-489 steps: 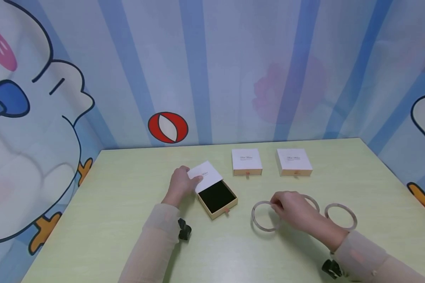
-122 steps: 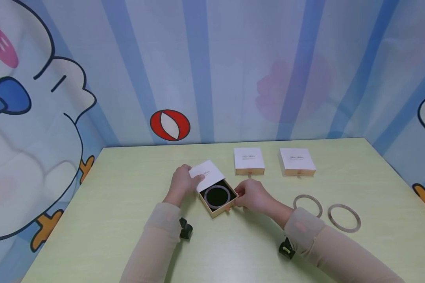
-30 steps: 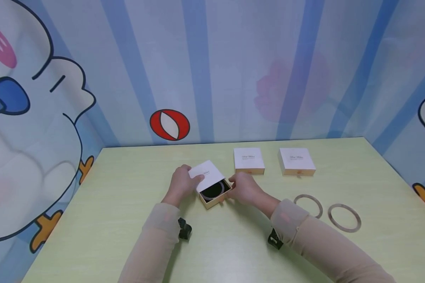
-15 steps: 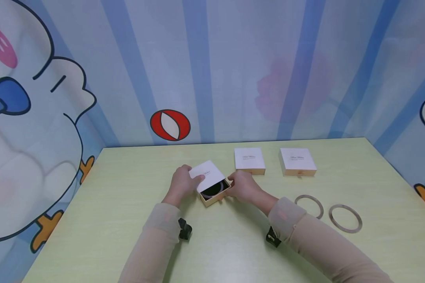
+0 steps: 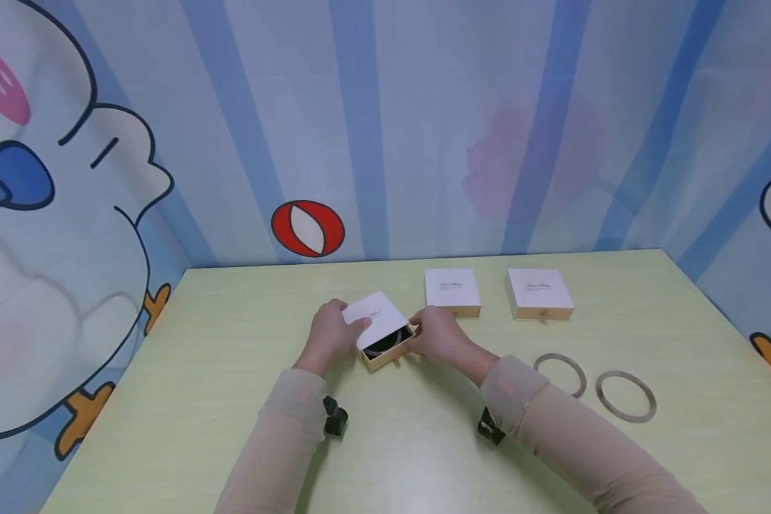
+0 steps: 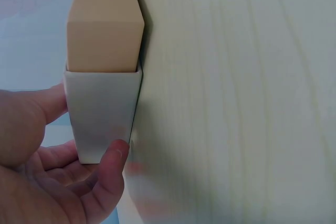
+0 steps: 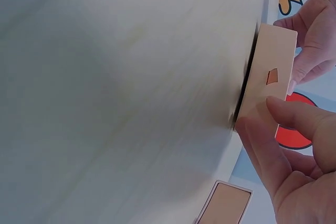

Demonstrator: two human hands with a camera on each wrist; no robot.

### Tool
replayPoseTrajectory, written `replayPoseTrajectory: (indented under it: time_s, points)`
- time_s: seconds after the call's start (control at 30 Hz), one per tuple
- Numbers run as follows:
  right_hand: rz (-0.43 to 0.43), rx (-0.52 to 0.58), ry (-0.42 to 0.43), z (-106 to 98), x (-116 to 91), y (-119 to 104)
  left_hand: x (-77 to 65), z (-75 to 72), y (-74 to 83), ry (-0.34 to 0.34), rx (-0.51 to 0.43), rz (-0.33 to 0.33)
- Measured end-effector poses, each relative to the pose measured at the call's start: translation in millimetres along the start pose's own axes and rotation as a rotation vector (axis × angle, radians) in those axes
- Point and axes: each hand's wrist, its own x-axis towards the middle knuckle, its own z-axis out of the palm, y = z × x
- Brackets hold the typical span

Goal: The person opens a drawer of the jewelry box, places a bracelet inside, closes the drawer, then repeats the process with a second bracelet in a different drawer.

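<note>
A white drawer-style jewellery box (image 5: 379, 316) sits angled on the table, its cream drawer (image 5: 387, 355) partly out. Within the drawer's dark lining, part of a pale bangle (image 5: 401, 338) shows; the white sleeve covers the rest. My left hand (image 5: 331, 333) grips the sleeve, thumb on top; the left wrist view shows fingers around its back end (image 6: 102, 119). At the drawer's front right corner is my right hand (image 5: 441, 337). Thumb and fingers pinch that corner in the right wrist view, beside the small orange pull tab (image 7: 272, 76).
Two white jewellery boxes, one nearer the middle (image 5: 452, 291) and one farther right (image 5: 539, 293), stand at the back of the table (image 5: 231, 357). Two pale bangles lie at the right, one (image 5: 578, 371) partly behind the right sleeve, the other (image 5: 626, 397) beside it.
A bangle lay under my right hand at first, then inside the wide-open drawer. Since then my right hand has moved the drawer farther into the sleeve. My left hand keeps its hold.
</note>
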Motion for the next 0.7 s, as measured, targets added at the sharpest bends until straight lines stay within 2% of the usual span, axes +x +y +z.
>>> replayPoseTrajectory:
  time_s: [0.7]
  points:
    - [-0.014, -0.009, 0.012, -1.4, 4.9, -1.9, 1.9, 0.9, -0.1, -0.005, 0.011, -0.013]
